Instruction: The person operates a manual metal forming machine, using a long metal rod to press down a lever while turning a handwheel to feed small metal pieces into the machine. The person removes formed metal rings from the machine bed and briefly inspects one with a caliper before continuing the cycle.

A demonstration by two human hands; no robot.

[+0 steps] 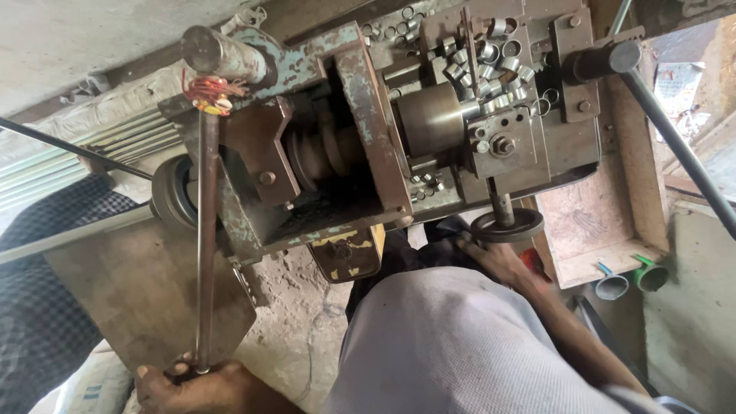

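A worker stands over an old, worn lathe (368, 130) with chipped blue-green paint, seen from above. The left hand (203, 387) is closed around the lower end of a long steel lever (205, 245), which runs up to the lathe's left side, where a tangle of red and orange thread (208, 93) is wound at its top joint. The right hand (498, 257) reaches to a small round handwheel (507, 225) hanging just below the lathe's right half; it is blurred, its fingers lie at the wheel's rim, and whether they grip it cannot be told. A heap of short metal rings (491, 65) sits on the lathe's upper right part, beside a shiny steel drum (433, 119). A dark pulley (172, 192) juts from the lathe's left edge. To the lathe's right, a wooden tray (613, 230) and a long dark rod (675, 138). Below the lathe, the worker's grey clothing (460, 345) fills the foreground.
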